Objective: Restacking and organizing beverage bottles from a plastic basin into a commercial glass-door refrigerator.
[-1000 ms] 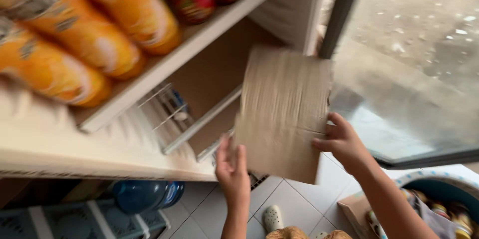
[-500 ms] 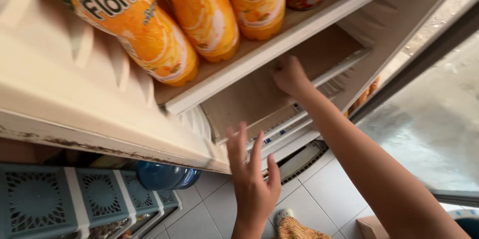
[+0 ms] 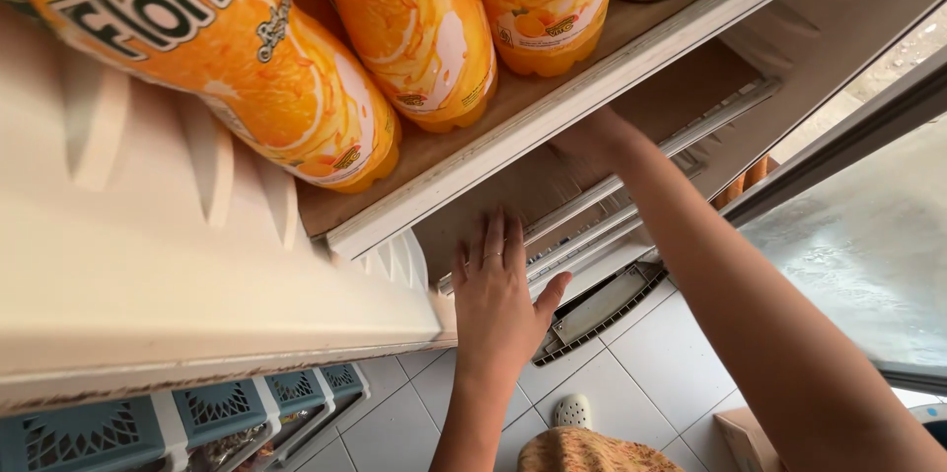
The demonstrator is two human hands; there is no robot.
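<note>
While orange soda bottles (image 3: 414,28) fill the top shelf, the left hand (image 3: 498,299) lies flat, fingers spread, on the cardboard sheet (image 3: 513,198); the right hand (image 3: 597,137) presses it too, fingers hidden.

Only 1 view, from a camera on the person's head. It looks steeply down into an open fridge (image 3: 197,275), very close to the orange bottles (image 3: 296,107) on the upper shelf, with floor tiles (image 3: 651,354) far below.
</note>
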